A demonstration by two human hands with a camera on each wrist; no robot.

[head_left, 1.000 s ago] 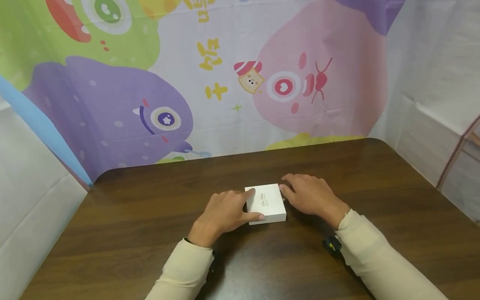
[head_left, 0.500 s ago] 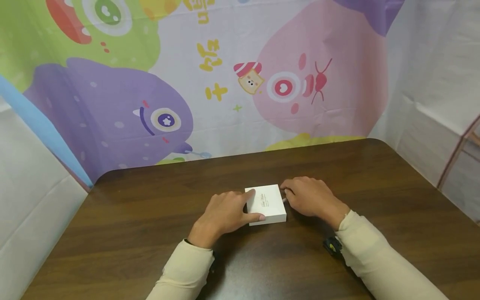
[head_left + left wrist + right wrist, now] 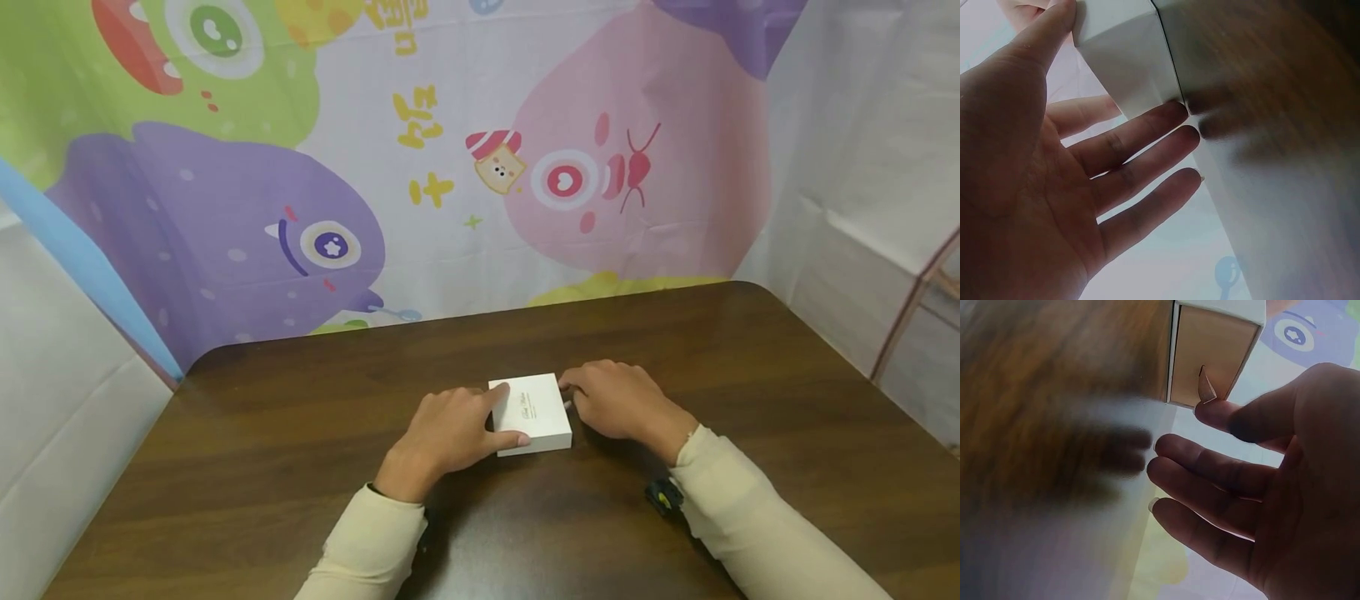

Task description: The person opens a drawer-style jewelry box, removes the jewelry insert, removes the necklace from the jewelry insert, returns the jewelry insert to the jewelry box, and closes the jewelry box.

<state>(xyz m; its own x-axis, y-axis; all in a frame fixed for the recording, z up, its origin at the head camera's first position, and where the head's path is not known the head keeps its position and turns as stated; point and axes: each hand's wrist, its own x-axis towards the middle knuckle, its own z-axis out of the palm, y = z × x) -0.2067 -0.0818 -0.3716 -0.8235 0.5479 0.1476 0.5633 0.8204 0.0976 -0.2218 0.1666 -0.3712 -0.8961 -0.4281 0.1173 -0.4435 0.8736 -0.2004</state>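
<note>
A flat white box [image 3: 534, 408] with small print on its lid lies on the brown table. My left hand [image 3: 446, 433] holds its left side, the thumb along the near edge and the index finger at the far left corner. Its other fingers extend loosely beside the box in the left wrist view. At the opposite side is my right hand [image 3: 618, 400]. A small pull tab [image 3: 1205, 385] sticks out of the box's end panel in the right wrist view, and the index fingertip touches it. The thumb lies against that finger; the remaining fingers reach out, fairly straight.
The table [image 3: 300, 417] has a dark wood grain. Behind it hangs a cloth backdrop [image 3: 442, 250] with cartoon creatures. Pale fabric walls [image 3: 847, 192] stand on both sides. A dark wrist device [image 3: 663, 496] sits under the right cuff.
My right hand's fingers have drawn in towards the tab at the box's right side. My left hand keeps its hold, and the box stays in place.
</note>
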